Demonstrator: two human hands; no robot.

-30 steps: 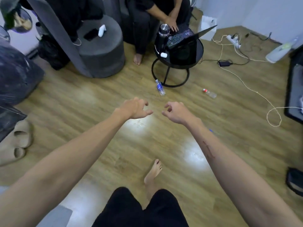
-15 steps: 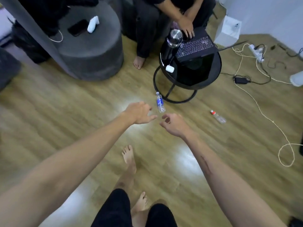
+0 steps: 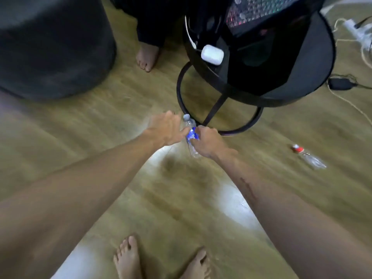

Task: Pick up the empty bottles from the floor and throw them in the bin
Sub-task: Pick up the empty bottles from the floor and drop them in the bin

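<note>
On the wooden floor (image 3: 100, 125), just in front of the ring base of a black round side table (image 3: 314, 73), lies the blue-labelled bottle (image 3: 190, 135), on its side with its pale cap pointing away from the person. The right hand (image 3: 207, 142) has its fingers curled round the label part of the bottle, while the left hand (image 3: 168, 127) sits against the bottle's other side with its thumb tip touching it; blur hides whether its fingers are closing or merely resting there. This looks like the first pick-up, with the grasp just being made and the bottle not yet lifted. A second bottle (image 3: 309, 158), with a red cap, lies well apart to the right, untouched. No bin is in view, so the next move likely calls for lifting the held bottle clear of the table's ring without knocking it, then either gathering the red-capped one with the freer left hand or turning to find the bin.
</note>
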